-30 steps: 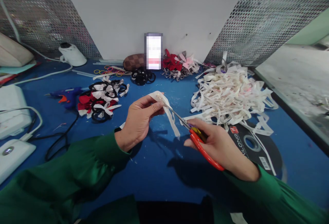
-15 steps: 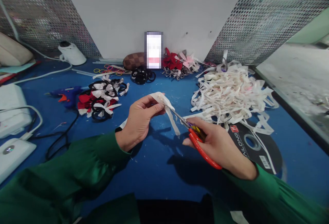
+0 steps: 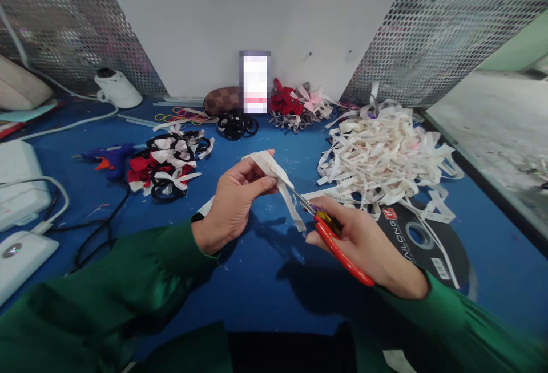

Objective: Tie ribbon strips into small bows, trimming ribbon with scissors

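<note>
A white ribbon [image 3: 292, 206] is pinched between the thumb and fingers of my left hand [image 3: 234, 201], one end hanging down to the right and another part showing near the wrist. My right hand [image 3: 362, 236] grips red-handled scissors [image 3: 342, 253], which point up and left. Their blade tips touch or overlap the ribbon beside my left thumb; whether they are parted there is hard to see. Something yellow and purple [image 3: 327, 217] shows between the scissors and my right fingers.
On the blue table [image 3: 257, 304], a ribbon pile [image 3: 381, 150] and black spool [image 3: 422, 236] lie right. Bows with hair ties [image 3: 171, 162], a blue glue gun [image 3: 109, 159] and white boxes [image 3: 21, 247] are left. A phone [image 3: 256, 82] stands at the back beside red bows [image 3: 286, 99].
The scissors' handle has swung slightly down and right. The ribbon's hanging end has shifted a little right, and a fingertip of my left hand now shows above the ribbon.
</note>
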{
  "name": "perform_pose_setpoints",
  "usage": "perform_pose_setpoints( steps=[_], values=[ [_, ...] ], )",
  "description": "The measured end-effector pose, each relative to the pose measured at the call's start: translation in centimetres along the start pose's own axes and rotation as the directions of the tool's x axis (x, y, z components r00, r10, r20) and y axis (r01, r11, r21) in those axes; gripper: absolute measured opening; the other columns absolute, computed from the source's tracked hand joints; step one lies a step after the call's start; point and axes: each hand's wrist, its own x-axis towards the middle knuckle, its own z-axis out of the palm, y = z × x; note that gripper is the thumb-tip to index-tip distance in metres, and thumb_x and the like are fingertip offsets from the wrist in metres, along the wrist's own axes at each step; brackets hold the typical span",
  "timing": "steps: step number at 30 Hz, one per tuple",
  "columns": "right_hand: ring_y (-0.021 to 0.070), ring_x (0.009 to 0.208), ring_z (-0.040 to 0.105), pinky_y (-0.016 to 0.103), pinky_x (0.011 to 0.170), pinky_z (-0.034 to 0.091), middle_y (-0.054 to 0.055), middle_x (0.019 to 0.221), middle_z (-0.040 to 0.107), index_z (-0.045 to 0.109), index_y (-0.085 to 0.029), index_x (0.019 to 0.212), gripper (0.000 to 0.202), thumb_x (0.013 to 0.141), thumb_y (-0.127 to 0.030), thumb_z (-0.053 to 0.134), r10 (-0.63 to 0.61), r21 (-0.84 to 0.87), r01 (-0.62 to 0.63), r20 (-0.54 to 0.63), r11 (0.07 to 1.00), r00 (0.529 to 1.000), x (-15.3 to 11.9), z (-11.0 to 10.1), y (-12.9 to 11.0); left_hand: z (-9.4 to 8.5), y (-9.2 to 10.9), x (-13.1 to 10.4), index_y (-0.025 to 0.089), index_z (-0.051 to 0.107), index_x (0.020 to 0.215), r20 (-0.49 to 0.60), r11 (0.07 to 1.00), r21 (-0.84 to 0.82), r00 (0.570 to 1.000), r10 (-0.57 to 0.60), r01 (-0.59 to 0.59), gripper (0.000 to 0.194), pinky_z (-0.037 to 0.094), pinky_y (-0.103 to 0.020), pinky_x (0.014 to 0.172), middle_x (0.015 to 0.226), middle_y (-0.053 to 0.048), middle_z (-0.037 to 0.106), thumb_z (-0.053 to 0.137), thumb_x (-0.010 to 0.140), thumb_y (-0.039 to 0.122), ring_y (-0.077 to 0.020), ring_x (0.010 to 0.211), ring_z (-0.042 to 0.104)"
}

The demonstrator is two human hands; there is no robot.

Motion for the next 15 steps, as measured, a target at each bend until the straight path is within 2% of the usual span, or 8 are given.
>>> perform_pose_setpoints(
  steps=[5, 15],
  values=[
    [0.0145, 0.064, 0.051, 0.023, 0.057, 0.043, -0.001, 0.074, 0.064, 0.066, -0.023, 0.111, 0.041, 0.087, -0.056, 0.067, -0.003, 0.036, 0.003, 0.001, 0.999, 1.000, -0.06, 0.21, 0.30, 0.03, 0.10, 0.02, 0.025, 0.077, 0.112, 0.005, 1.000, -0.025, 1.000, 0.015, -0.015, 0.043, 0.057, -0.024, 0.072, 0.088, 0.000, 0.073, 0.084, 0.070, 0.017, -0.0124, 0.079, 0.066],
    [0.0152, 0.066, 0.054, 0.024, 0.059, 0.044, 0.000, 0.076, 0.065, 0.067, -0.022, 0.110, 0.038, 0.090, -0.054, 0.065, -0.022, 0.033, 0.022, -0.001, 0.999, 1.000, -0.04, 0.27, 0.31, -0.02, 0.30, 0.11, 0.025, 0.078, 0.111, 0.002, 0.999, -0.039, 1.000, 0.010, -0.010, 0.042, 0.058, -0.024, 0.071, 0.088, 0.000, 0.073, 0.084, 0.071, 0.016, -0.0117, 0.078, 0.066]
  ],
)
